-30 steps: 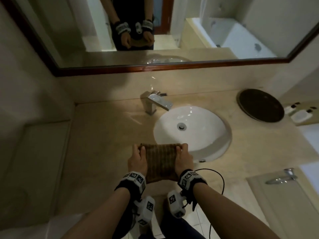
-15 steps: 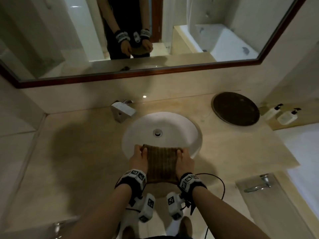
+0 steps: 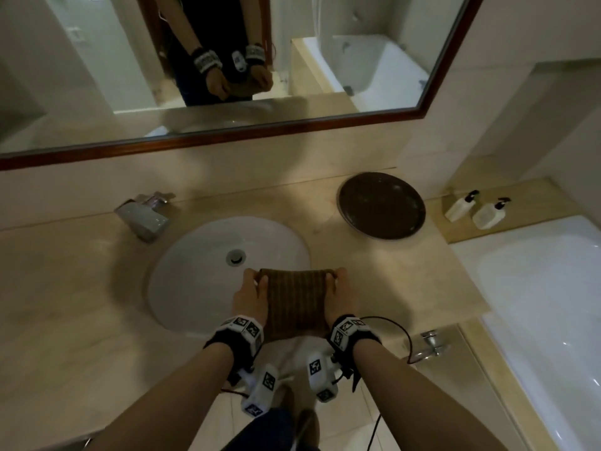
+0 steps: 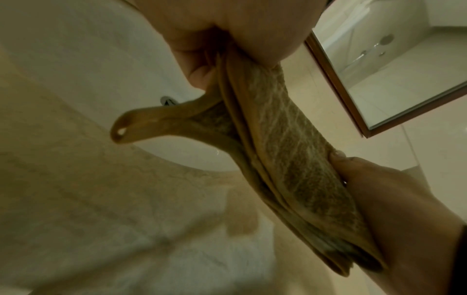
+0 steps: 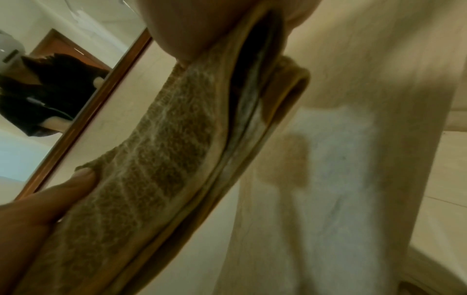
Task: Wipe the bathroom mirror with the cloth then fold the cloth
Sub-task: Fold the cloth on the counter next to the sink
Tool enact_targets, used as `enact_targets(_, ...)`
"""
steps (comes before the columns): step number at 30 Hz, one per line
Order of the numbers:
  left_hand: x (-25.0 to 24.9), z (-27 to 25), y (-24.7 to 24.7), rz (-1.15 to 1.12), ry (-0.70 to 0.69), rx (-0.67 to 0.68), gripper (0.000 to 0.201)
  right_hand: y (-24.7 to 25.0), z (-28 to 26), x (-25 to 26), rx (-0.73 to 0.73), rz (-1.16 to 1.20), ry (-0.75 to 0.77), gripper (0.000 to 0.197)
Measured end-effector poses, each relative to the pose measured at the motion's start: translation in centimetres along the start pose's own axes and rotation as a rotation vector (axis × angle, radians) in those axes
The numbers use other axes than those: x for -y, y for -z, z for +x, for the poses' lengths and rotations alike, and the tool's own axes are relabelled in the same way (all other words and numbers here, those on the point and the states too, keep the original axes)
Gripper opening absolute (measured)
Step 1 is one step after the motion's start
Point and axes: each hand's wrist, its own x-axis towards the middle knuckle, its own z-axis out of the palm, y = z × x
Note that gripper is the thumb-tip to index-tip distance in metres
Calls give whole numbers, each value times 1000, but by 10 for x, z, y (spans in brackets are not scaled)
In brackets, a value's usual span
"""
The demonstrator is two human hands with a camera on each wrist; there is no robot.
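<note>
1. Two hands hold one brown, ribbed terry cloth [image 3: 294, 304], folded into a thick rectangle, in the air over the front rim of the round white porcelain basin [image 3: 195, 281]. The left hand [image 3: 248, 299] grips the cloth's left edge and the right hand [image 3: 340, 299] its right edge.

2. Each hand has thumb and fingers curled round its edge. The left wrist view shows the layers pinched together, and the right wrist view shows a thumb pressing the pile on the far side.

3. The cloth looks soft, limp and light. Several plies lie stacked, their hemmed edges gaping a little, and a small hanging loop [image 4: 123, 130] droops from one corner on the basin side.

4. Nothing here is fragile or slippery, though the layers could likely slide apart if only one ply is caught. The safest hold seems to be at the two side edges, pinching through all the plies, as both hands do.

5. Behind the basin hangs the wide wood-framed wall mirror [image 3: 325, 76], reflecting the same two hands and the cloth.

6. Also around the basin: a square chrome tap [image 3: 144, 216] behind it to the left, a round dark tray [image 3: 382, 205] behind it to the right, and two white pump bottles [image 3: 474, 209] farther right.

7. Judging by the neat stack, the folding looks nearly done.
</note>
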Motion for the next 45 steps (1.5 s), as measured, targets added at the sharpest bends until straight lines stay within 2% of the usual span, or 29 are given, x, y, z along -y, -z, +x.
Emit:
enact_targets(4, -11, 22, -18, -10, -23, 33, 20, 13, 12, -1, -61, 1, -42, 26)
enact_targets(16, -57, 52, -66, -50, -62, 142, 20, 55, 46, -13, -151, 24, -110, 21)
enact_targets(22, -85, 59, -104, -45, -2, 161, 23, 82, 75, -33, -166, 65, -112, 17)
enact_targets(26, -110, 60, -137, -72, 116, 119, 19, 106, 104, -58, -126, 37, -60, 14)
enact_targets(32, -151, 56, -195, -82, 202, 29, 29, 154, 160, -91, -26, 4, -7, 28)
enact_targets(36, -179, 52, -239, -248, 261, 0, 33, 189, 196, -111, 51, -26, -13, 29)
enact_targets(39, -191, 47, -256, -154, 267, -48, 23, 208, 212, -121, 133, -46, 8, 29)
enact_targets(45, -195, 50, -272, -73, 321, -73, 21, 220, 232, -124, 196, -4, 37, 24)
